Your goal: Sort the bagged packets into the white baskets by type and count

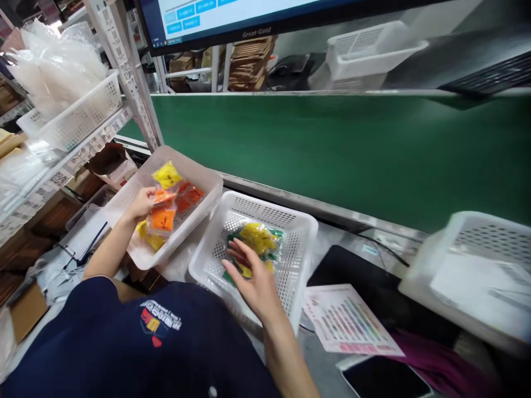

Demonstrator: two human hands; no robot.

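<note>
My left hand point(143, 203) pinches a clear plastic packet with orange contents point(162, 218) over the left white basket point(206, 190). In that basket lie a yellow packet point(167, 174), further orange packets point(189, 195) and more yellow ones point(151, 237) below my hand. My right hand point(251, 276) hovers above the middle white perforated basket point(301, 232), thumb and fingers apart. Under its fingertips are clear packets with yellow point(258, 236) and green contents point(277, 239). Whether those fingertips touch the packets I cannot tell. What the packets contain is too small to make out.
Behind the baskets runs a green conveyor belt point(332, 149), with a monitor point(249, 25) above. On the right are a printed colour sheet point(350, 320), a black tablet-like device point(384, 378) and another white basket point(468, 237). A shelf with plastic bags point(58, 66) stands left.
</note>
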